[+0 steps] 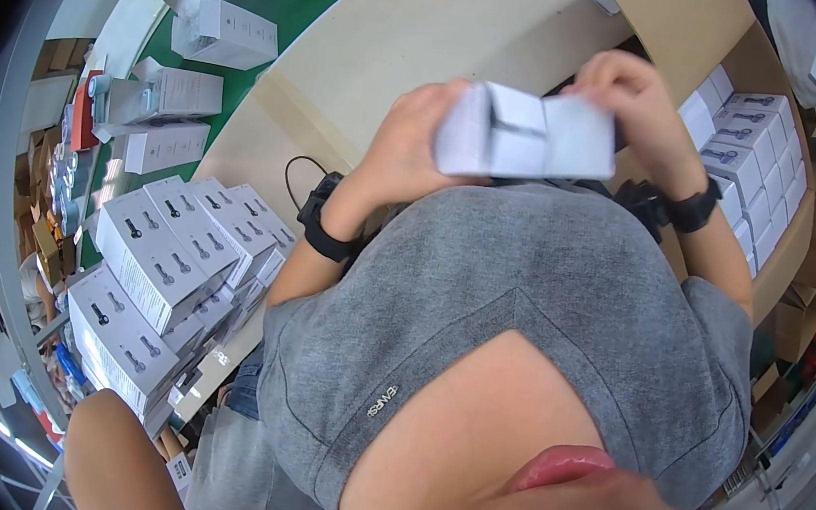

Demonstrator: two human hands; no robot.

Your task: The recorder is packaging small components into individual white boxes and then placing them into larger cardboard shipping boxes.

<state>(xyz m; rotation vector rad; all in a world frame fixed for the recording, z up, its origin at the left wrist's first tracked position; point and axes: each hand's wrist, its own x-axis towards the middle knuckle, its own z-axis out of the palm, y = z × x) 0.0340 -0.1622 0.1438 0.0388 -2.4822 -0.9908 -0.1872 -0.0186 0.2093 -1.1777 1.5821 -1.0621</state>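
Note:
A small white cardboard box (516, 146) is held up in front of my chest, slightly blurred by motion. My left hand (413, 137) is closed around its left end, with the fingertips hidden behind it. Toward the right, a white flap (582, 139) sticks out from the box. My right hand (638, 105) has its fingers curled at that flap's upper corner and appears to grip it. What the box contains cannot be seen.
White printed boxes (162, 247) stand stacked at the left. Opened white boxes (222, 32) sit on a green surface beyond them. At the right, a large brown carton (801, 234) holds rows of white boxes (743, 142). A pale tabletop (404, 28) lies behind my hands.

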